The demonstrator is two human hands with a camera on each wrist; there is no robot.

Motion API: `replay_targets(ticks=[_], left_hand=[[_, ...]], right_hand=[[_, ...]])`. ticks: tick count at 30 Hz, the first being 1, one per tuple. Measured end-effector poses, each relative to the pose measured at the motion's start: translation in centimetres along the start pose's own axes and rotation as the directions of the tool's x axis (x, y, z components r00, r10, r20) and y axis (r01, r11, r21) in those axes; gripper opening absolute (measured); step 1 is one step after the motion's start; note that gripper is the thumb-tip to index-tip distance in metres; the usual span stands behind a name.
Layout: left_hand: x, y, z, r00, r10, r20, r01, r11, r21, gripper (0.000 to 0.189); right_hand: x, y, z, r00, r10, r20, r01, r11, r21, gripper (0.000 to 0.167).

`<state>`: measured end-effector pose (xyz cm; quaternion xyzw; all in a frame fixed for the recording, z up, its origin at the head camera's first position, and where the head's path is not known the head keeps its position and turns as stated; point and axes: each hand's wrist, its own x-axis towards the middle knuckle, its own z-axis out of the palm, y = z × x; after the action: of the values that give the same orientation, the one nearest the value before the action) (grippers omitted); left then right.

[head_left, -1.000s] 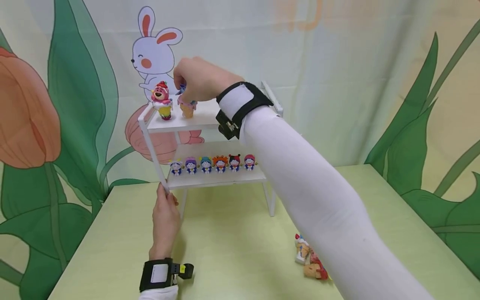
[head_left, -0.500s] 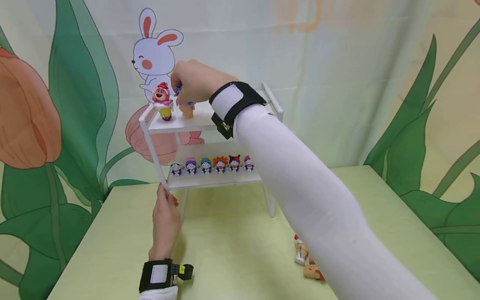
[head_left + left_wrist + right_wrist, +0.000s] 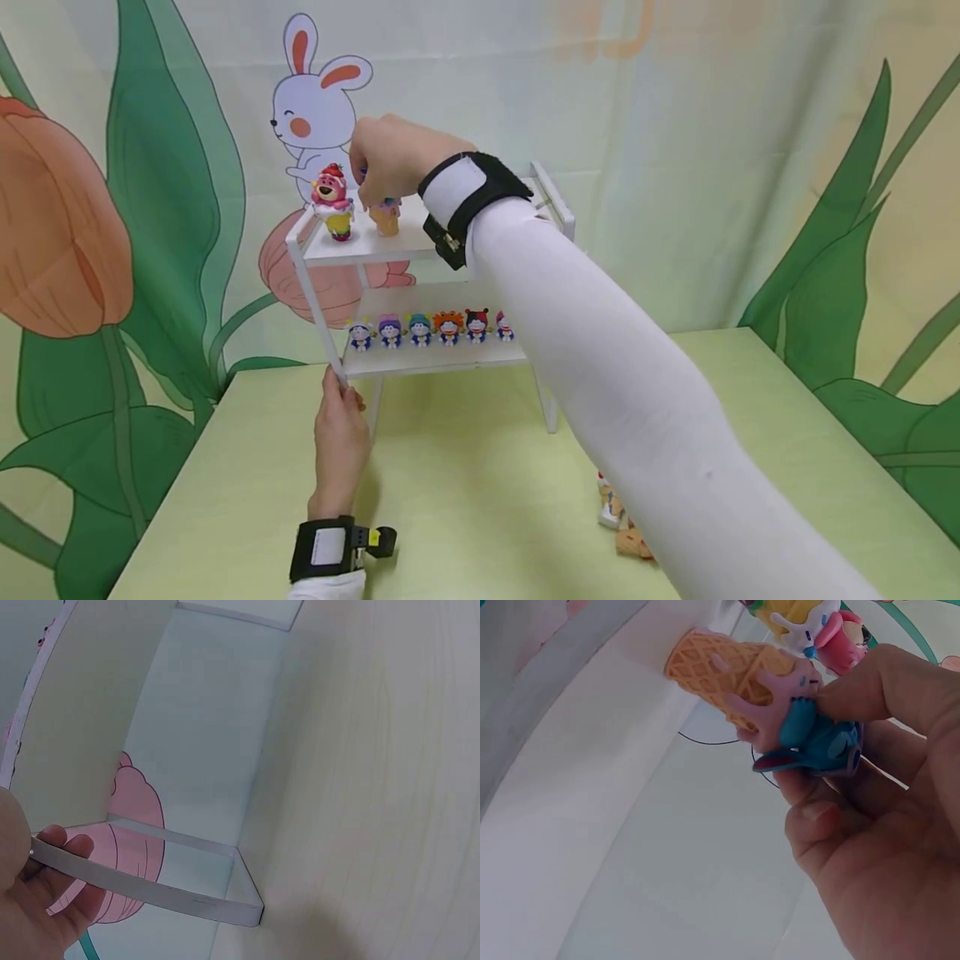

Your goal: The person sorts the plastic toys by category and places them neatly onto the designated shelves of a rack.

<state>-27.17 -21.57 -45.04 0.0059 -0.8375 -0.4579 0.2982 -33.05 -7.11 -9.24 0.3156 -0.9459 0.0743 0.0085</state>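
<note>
My right hand (image 3: 393,158) pinches a blue character figurine in an ice-cream cone (image 3: 780,705) between thumb and fingers. The waffle cone base stands on the top shelf (image 3: 442,237) of a small white rack, and the hand hides most of the blue head in the head view. Just left of it stands a pink bear figurine (image 3: 332,200) with a strawberry-like red top and a yellow cup. Lower down, my left hand (image 3: 341,433) grips the rack's front left leg (image 3: 150,889), its fingers curled round the white bar.
Several small figurines (image 3: 420,330) in coloured hats line the lower shelf (image 3: 450,358). More cone figurines (image 3: 630,542) lie on the pale green table (image 3: 465,517) at right, partly hidden by my right sleeve (image 3: 622,367). A printed curtain (image 3: 675,125) hangs behind.
The right hand stays at the blue figurine, its wrist having shifted slightly left. My right forearm covers more of the figurines on the table. The left hand keeps its grip on the leg.
</note>
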Motion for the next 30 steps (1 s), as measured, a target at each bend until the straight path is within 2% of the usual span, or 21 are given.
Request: replay_targets(ticks=[10, 17, 25, 30], left_hand=[[-0.2, 0.2, 0.4, 1.0, 0.02, -0.002, -0.02, 1.0, 0.0, 0.043], [0.0, 0.1, 0.6, 0.999, 0.032, 0.004, -0.032, 0.999, 0.003, 0.044], [0.1, -0.1, 0.6, 0.999, 0.038, -0.005, -0.038, 0.999, -0.001, 0.043], [0.1, -0.1, 0.6, 0.999, 0.037, 0.007, -0.037, 0.999, 0.0, 0.044]], right_hand=[[0.2, 0.2, 0.2, 0.999, 0.03, 0.017, -0.03, 0.999, 0.02, 0.017], [0.1, 0.6, 0.3, 0.998, 0.044, 0.035, -0.045, 0.999, 0.024, 0.046], [-0.2, 0.9, 0.3, 0.998, 0.043, 0.047, -0.044, 0.998, 0.036, 0.056], [-0.7, 1.4, -0.1, 0.998, 0.054, 0.011, -0.054, 0.998, -0.013, 0.061]])
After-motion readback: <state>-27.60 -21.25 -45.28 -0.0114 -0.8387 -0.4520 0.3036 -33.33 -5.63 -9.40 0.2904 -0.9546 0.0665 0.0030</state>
